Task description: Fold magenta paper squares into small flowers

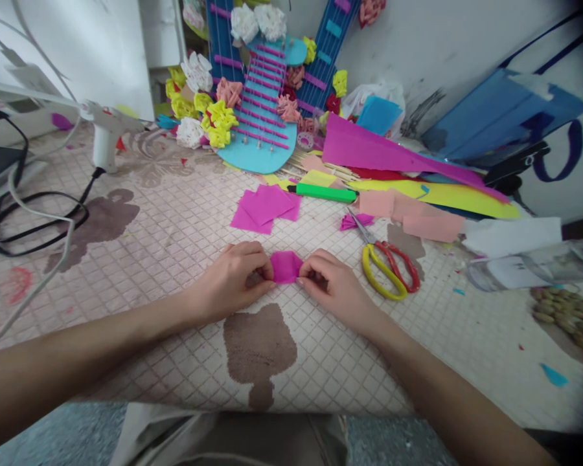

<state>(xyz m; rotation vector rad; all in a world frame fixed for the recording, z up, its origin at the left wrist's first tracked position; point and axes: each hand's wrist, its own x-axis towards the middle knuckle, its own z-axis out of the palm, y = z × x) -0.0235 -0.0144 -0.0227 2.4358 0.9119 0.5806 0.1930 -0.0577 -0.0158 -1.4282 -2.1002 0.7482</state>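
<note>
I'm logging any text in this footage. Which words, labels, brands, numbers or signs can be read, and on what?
None can be read.
Clear plastic container, at the right: a faint mark, too blurred to read.
White glue gun: no legible lettering.
Scissors: no legible lettering.
Magenta paper between the hands: no writing visible.

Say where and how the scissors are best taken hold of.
Likely best by the yellow and red handle loops, with the right hand coming from the near side: the scissors lie with their loops nearest, while the pointed blades aim away and leftward.
</note>
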